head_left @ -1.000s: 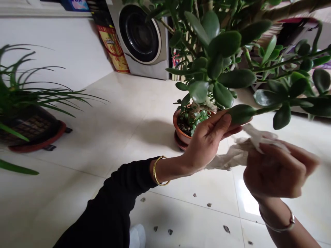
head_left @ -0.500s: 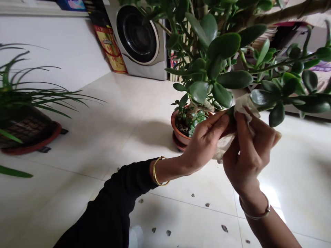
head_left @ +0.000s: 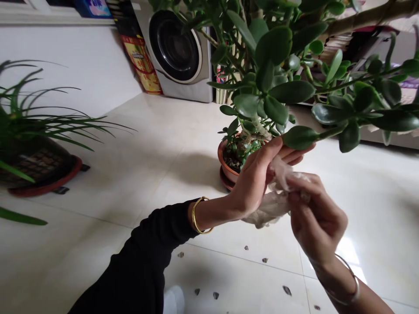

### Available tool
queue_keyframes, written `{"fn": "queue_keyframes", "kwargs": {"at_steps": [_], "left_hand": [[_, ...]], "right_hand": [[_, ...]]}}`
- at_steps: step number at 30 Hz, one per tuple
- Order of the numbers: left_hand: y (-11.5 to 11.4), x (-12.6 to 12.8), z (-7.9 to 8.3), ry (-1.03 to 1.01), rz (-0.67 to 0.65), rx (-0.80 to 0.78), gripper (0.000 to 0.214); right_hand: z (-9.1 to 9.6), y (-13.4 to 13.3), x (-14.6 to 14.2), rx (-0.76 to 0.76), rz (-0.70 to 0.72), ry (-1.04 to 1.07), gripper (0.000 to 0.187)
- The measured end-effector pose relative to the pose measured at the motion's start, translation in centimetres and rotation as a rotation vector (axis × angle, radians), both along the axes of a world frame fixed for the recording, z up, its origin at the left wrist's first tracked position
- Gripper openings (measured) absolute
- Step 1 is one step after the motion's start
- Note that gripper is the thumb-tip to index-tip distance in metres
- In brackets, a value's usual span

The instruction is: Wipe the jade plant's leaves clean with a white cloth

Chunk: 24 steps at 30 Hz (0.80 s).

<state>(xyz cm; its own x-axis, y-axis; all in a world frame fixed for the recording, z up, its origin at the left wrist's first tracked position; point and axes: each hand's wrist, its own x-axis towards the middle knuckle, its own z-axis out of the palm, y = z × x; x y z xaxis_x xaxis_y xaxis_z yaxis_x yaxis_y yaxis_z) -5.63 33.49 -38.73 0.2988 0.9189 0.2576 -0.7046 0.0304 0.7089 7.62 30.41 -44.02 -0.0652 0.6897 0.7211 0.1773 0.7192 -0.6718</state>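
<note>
The jade plant (head_left: 278, 104) spreads its thick green leaves across the upper right. My left hand (head_left: 250, 185), thumb up and fingertips reaching right, lies just under a broad jade leaf (head_left: 300, 138). A crumpled, damp-looking whitish tissue (head_left: 266, 209) hangs from its palm side; the exact grip there is partly hidden. My right hand (head_left: 321, 218) pinches the right end of the tissue between thumb and fingers, below that leaf. Behind my left hand, the plant's terracotta pot (head_left: 224, 163) stands on a saucer, partly covered.
Another potted plant (head_left: 36, 161) with long narrow leaves stands on a red saucer at left. A washing machine (head_left: 183, 87) and a red-yellow bag (head_left: 140, 65) are at the back. Several small dark stone-like bits (head_left: 286, 290) lie on the tiled floor (head_left: 157, 152).
My right hand has come down and off the leaf with the tissue, bringing it beside my left palm. My left fingers have straightened and released the leaf, which shows in full.
</note>
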Motion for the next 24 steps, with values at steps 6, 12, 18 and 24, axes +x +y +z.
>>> {"fn": "queue_keyframes", "kwargs": {"at_steps": [6, 12, 18, 24], "left_hand": [[-1.0, -1.8, -1.9, 0.228, 0.118, 0.132, 0.032], [-1.5, -3.4, -3.8, 0.535, 0.144, 0.158, 0.029], [-0.2, -3.9, -2.1, 0.357, 0.230, -0.019, 0.031], [0.4, -4.4, -2.8, 0.271, 0.284, -0.143, 0.029]], "right_hand": [[2.1, 0.4, 1.7, -0.580, 0.211, 0.289, 0.007], [1.3, 0.2, 0.9, -0.661, 0.258, 0.370, 0.022], [1.0, 1.8, 1.9, -0.807, 0.319, 0.256, 0.043], [0.9, 2.7, 3.5, -0.945, 0.578, 0.078, 0.040]]}}
